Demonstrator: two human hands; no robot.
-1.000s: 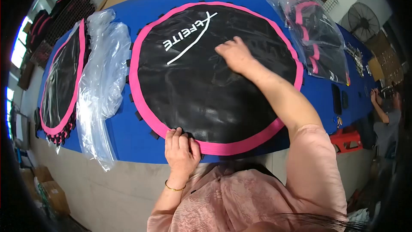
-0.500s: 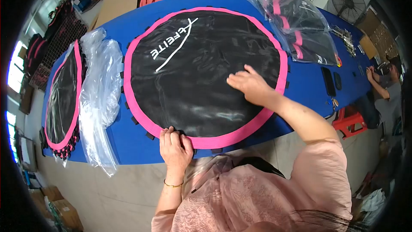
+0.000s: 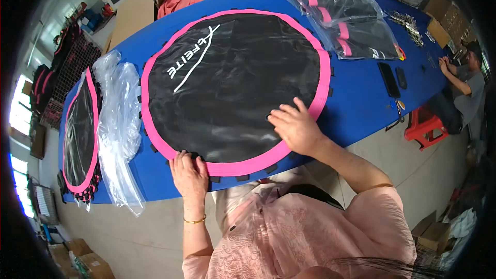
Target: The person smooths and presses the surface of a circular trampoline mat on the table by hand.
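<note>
Trampoline mat (image 3: 232, 77): round, black, pink-bordered, white lettering on its far-left part; lies flat on blue table (image 3: 361, 98), spreading up and away from both sets of fingers. No long axis, being circular.

Left hand (image 3: 189, 174): at the mat's near edge, fingers curled over the pink border, gripping it; whether the thumb is beneath cannot be told.

Right hand (image 3: 295, 128): palm down, fingers spread open and flat on the black fabric just inside the near-right border; holds nothing. Nearer of the two to the mat's middle, which lies up and left of its fingertips.

Black tabs (image 3: 243, 178): along the rim, just right of the left fingers.

Clear plastic bags (image 3: 120, 124): left of the left hand.

Second mat (image 3: 80, 129): beyond those bags.

Bagged mats (image 3: 351, 20): far right, well apart.

Another person (image 3: 465, 85): seated at the table's far end.
</note>
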